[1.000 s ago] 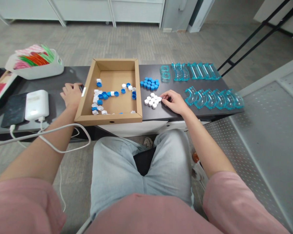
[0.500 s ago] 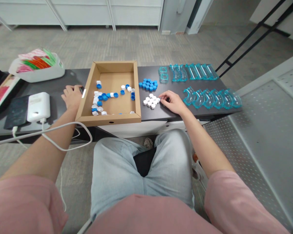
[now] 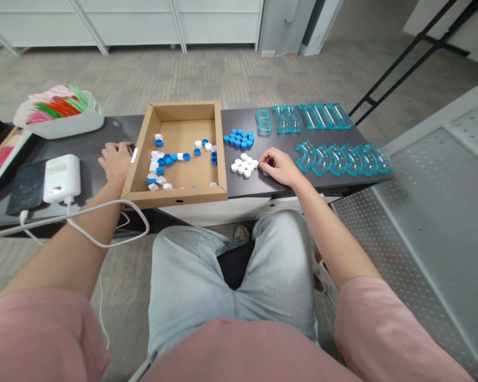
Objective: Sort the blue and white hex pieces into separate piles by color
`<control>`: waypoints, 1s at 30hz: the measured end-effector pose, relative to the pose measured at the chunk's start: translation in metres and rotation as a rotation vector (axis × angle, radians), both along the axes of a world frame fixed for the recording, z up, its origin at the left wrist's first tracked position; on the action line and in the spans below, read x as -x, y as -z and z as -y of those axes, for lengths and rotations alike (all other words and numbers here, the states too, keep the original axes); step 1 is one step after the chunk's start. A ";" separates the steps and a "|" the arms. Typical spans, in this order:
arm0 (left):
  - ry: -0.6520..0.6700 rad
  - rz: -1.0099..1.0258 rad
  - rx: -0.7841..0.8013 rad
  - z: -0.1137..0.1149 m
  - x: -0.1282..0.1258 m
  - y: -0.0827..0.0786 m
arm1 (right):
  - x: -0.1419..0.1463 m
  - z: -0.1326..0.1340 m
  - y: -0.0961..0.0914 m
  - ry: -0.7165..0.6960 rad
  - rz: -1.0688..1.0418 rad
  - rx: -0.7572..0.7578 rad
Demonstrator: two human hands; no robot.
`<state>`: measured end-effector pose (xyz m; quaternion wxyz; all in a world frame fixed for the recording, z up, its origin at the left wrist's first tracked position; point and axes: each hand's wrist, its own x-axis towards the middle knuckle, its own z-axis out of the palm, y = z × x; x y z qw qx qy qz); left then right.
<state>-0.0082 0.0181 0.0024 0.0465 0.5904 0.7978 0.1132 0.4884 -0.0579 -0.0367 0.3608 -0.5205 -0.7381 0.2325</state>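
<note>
My right hand (image 3: 278,165) rests on the dark table with its fingers curled together, the fingertips at the right edge of a cluster of white hexagonal pieces (image 3: 245,165). Whether a piece is pinched between them is hidden. Just behind that cluster lies a close-packed group of blue hexagonal pieces (image 3: 239,138). On the other side of the open cardboard box (image 3: 178,200), my left hand (image 3: 116,160) lies on the table with fingers spread, beside a small dark object (image 3: 131,149) by the box wall. Loose blue and white pieces (image 3: 168,159) are scattered inside the box.
Clear teal plastic parts stand in rows at right: curved ones (image 3: 338,160) in front, straighter ones (image 3: 326,116) behind. At left are a white tub (image 3: 63,127) of colourful strips and a white charger (image 3: 62,179). A white cable (image 3: 103,245) loops over my left forearm.
The whole view has shifted slightly as my head moved. Both hands keep nearly the same places, and the pieces look unchanged.
</note>
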 end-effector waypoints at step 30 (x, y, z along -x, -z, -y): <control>0.044 0.048 -0.011 0.004 0.000 0.003 | 0.175 -0.062 -0.076 -0.302 0.582 -0.083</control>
